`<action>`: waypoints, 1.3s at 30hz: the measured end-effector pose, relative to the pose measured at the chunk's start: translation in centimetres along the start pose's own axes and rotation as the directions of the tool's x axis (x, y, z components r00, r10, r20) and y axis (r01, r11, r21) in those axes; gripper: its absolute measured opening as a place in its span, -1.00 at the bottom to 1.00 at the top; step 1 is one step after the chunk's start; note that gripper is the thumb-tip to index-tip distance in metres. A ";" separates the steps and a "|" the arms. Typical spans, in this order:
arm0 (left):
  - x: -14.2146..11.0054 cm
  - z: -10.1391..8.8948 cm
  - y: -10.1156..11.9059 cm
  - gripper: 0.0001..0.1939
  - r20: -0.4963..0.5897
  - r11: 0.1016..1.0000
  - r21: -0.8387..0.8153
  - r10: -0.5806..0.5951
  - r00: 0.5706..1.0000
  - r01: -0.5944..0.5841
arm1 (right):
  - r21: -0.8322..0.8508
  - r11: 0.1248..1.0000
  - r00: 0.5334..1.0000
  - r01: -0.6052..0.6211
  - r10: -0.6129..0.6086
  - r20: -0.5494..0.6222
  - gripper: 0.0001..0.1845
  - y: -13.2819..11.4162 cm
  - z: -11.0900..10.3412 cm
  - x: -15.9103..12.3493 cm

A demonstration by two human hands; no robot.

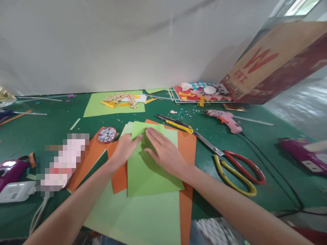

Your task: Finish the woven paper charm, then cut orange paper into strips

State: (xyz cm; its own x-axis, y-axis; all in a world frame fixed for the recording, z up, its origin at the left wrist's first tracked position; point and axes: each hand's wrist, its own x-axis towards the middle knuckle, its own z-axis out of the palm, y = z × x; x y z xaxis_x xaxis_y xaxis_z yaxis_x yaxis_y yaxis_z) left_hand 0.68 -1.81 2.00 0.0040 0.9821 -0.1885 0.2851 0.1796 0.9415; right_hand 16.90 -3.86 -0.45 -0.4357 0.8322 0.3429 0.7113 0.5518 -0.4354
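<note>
A bright green sheet of paper (155, 183) lies in front of me on top of pale green paper (143, 217) and orange paper (187, 149). My left hand (126, 148) holds the sheet's left edge near the top, thumb on its upper face and the other fingers curled and partly hidden. My right hand (163, 149) rests flat on the same sheet, fingers stretched toward its top edge, thumb apart. Just beyond the right hand are a yellow-handled craft knife (178, 126) and large scissors (217, 151) with one red and one yellow handle.
A round box of googly eyes (107, 135) and a blurred-out phone-like object (63, 163) are at left. A pink glue gun (226, 119) with a black cord lies at right. Paper cutouts (122, 99) and a leaning paper bag (270, 64) stand along the back wall.
</note>
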 end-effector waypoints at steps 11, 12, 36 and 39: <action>0.4 -0.2 0.2 -0.87 0.033 0.918 0.340 0.205 0.978 -0.204 | -0.193 0.980 0.972 -0.054 0.096 0.215 -0.29 0.1 1.3 -0.4; 0.4 -0.2 0.2 -0.86 0.037 0.912 0.352 0.208 0.977 -0.208 | -0.198 0.977 0.972 -0.077 0.118 0.205 -0.29 0.3 1.2 -0.4; 0.9 -0.3 -0.4 -0.72 0.110 0.721 0.660 0.183 0.977 -0.209 | -0.441 0.881 0.958 -0.172 0.254 0.134 -0.44 1.2 -0.2 0.6; 0.8 -0.3 -0.3 -0.72 0.115 0.709 0.676 0.170 0.979 -0.203 | -0.459 0.878 0.966 -0.136 0.220 0.136 -0.46 1.2 -0.5 0.7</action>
State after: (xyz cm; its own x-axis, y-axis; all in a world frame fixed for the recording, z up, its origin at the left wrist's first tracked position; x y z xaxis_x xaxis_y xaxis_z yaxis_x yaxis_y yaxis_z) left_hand 0.29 -1.05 1.71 0.1626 0.9851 -0.0565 0.8491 -0.1105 0.5165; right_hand 17.73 -2.63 -0.37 -0.3391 0.9328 0.1221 0.9368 0.3467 -0.0467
